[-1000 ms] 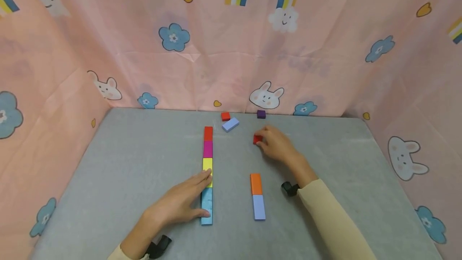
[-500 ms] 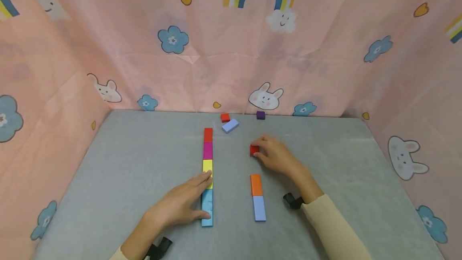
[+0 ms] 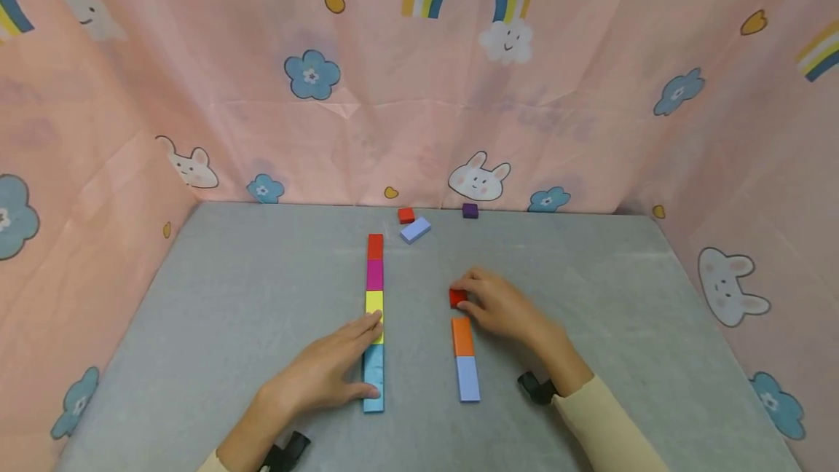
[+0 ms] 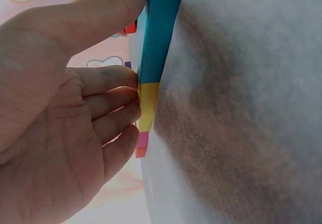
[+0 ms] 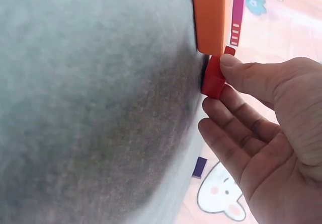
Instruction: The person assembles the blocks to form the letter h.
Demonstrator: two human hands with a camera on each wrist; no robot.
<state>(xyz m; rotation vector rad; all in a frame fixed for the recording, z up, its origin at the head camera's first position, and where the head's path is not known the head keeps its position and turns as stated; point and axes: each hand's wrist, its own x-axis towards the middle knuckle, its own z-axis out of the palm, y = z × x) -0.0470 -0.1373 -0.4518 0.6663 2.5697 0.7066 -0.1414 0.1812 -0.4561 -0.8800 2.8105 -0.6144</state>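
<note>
The small red block (image 3: 457,299), smooth-faced and squared off, though I cannot tell whether it is wood or plastic, sits between the thumb and fingertips of my right hand (image 3: 501,304). That pinch is narrow, closed down to the block's own width, with the other fingers lying loose beside it. My fingers hide part of it, so I cannot be sure which way its long axis runs.

What matters is how it lies to the flat orange rectangular block (image 3: 462,337): just beyond its far end, nearly in line, with a slim gap between them in the head view. The orange block's long axis runs away from me, and its near end meets a flat lavender rectangular block (image 3: 468,379). My right hand, coming in from the right, is much the nearer to this short line.

Well to the left, my left hand (image 3: 321,370) grips nothing: its fingertips rest against the yellow block (image 3: 373,302) and its thumb against the long light-blue block (image 3: 373,364). Beyond the yellow come a magenta block (image 3: 374,274) and a red end block (image 3: 375,246).

Farther out on the grey tabletop (image 3: 275,275) lie a small orange-red block (image 3: 406,215), a slanted lavender block (image 3: 416,230) and a dark purple block (image 3: 470,210).
</note>
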